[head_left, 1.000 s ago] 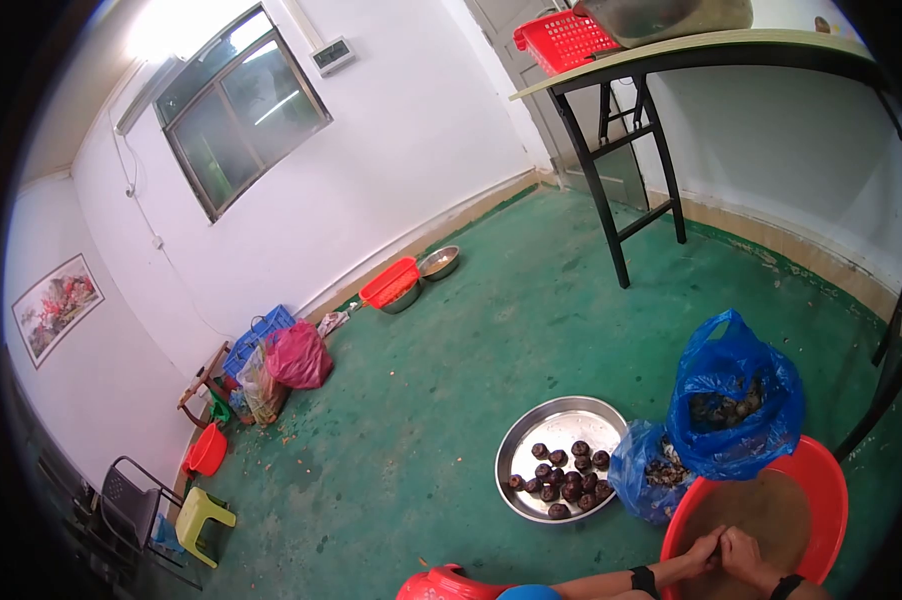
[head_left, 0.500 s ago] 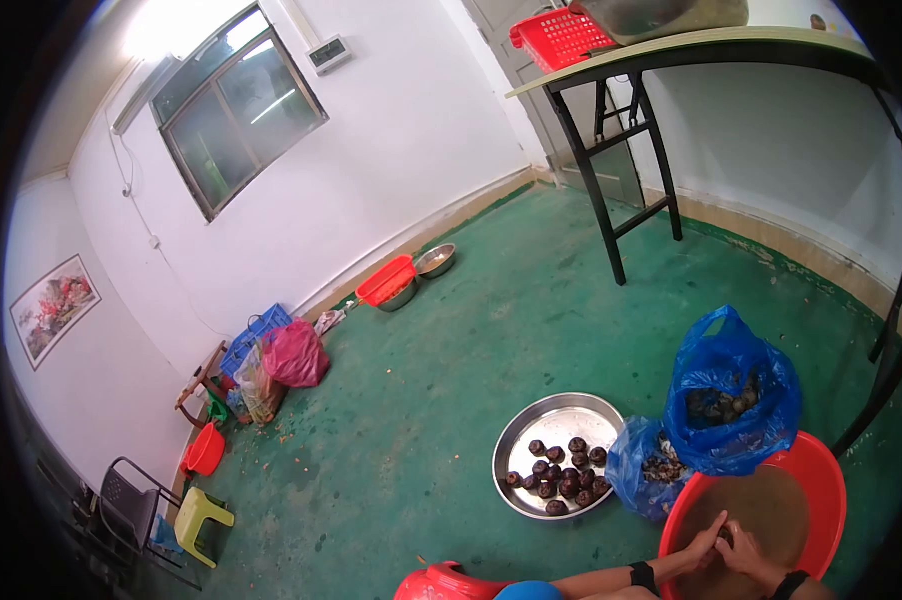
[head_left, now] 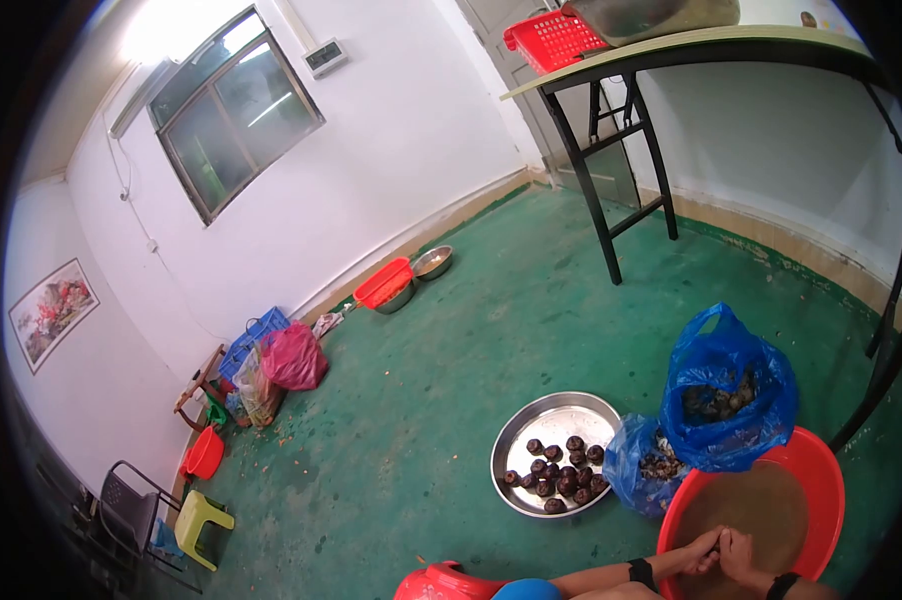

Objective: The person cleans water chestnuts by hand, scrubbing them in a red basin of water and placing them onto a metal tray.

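Dark brown, round bulbs [head_left: 567, 485] lie in a round metal tray [head_left: 563, 413]. Over the red plastic basin [head_left: 827, 500], left hand [head_left: 704, 553] and right hand [head_left: 738, 554] meet, both clenched, anything grasped hidden.

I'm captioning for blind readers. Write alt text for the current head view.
A person's left hand and right hand meet over murky water in a red basin, anything between them hidden. Nearby are blue plastic bags and, on the green floor, a metal tray of dark, round pieces.
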Demonstrator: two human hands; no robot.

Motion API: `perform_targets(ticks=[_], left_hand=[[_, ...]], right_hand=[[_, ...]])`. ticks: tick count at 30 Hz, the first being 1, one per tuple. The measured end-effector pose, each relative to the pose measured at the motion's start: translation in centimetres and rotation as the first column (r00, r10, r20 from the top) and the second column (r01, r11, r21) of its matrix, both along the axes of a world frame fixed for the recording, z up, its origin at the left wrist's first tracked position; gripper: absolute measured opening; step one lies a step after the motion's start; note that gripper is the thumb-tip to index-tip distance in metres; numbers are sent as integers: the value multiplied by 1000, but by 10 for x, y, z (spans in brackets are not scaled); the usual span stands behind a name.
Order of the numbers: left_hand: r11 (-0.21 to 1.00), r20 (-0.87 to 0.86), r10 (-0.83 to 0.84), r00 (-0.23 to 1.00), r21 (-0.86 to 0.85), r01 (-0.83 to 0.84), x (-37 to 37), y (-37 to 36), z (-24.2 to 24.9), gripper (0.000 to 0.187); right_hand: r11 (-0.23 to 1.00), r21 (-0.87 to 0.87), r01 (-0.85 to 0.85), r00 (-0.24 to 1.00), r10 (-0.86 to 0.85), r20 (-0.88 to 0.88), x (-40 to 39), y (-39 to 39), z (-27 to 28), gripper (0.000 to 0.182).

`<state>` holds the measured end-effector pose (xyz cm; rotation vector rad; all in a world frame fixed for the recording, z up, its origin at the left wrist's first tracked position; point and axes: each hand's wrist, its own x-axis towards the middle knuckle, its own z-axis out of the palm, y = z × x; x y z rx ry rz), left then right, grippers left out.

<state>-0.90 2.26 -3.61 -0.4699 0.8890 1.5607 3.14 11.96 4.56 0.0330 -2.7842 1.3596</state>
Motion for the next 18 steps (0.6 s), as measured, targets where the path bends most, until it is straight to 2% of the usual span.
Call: perform_targets(ticks=[1, 3, 7, 9, 12, 13, 15, 16, 18], left_hand=[[1000, 11, 7, 1000, 0, -7, 2, 1, 0, 45], [999, -30, 23, 999, -31, -24, 3, 1, 5, 46], [985, -223, 42, 974, -154, -78, 5, -3, 29, 46], [969, -305, 30, 952, -224, -102, 3, -3, 39, 47], [940, -373, 24, 928, -308, -148, 1, -4, 48, 42], [941, -370, 27, 929, -304, -149, -2, -3, 49, 42], [908, -306, 79, 949, -370, -195, -3, -7, 49, 38], [908, -301, 81, 950, -371, -195, -1, -8, 48, 38], [931, -184, 212, 960, -260, -256, -3, -12, 49, 30]], right_hand=[[1000, 1, 2, 1000, -2, 1, 0, 0, -5, 31], [994, 107, 35, 989, -20, -146, -2, 2, -16, 32], [987, 161, 10, 988, 15, -154, -6, 5, -21, 31], [992, 65, 106, 991, -100, -90, -10, 6, -24, 27], [994, 39, 98, 995, -97, -28, -15, 5, -17, 24], [994, 43, 96, 995, -95, -25, -18, 6, -17, 24], [984, -173, 49, 998, -57, -38, -20, 12, -23, 21], [984, -173, 48, 998, -55, -34, -18, 22, -28, 21], [985, 133, 109, 989, -121, 85, -17, 59, -49, 17]])
